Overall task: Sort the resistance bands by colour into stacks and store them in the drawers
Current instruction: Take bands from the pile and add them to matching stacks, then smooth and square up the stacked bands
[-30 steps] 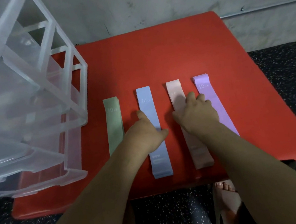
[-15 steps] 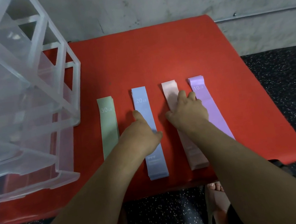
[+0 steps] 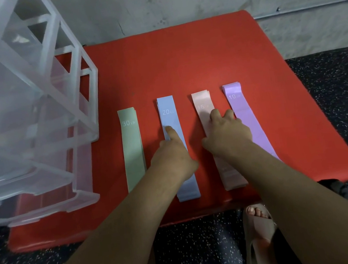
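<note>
Four stacks of resistance bands lie side by side on the red table point(image 3: 180, 63): green point(image 3: 131, 142), blue point(image 3: 169, 112), pink point(image 3: 201, 105) and purple point(image 3: 243, 112). My left hand point(image 3: 174, 154) rests on the blue stack with its forefinger stretched forward along it. My right hand point(image 3: 225, 133) lies flat across the pink stack, with fingertips touching the purple stack's left edge. Neither hand lifts a band. The clear plastic drawer unit point(image 3: 18, 110) stands at the table's left.
A grey wall rises behind the table. Dark speckled floor surrounds it, and the table's front edge is near my body. A sandalled foot point(image 3: 258, 221) shows under the front edge.
Both hands stay on the blue and pink stacks. My left forefinger now reaches further forward along the blue stack. The view has shifted slightly.
</note>
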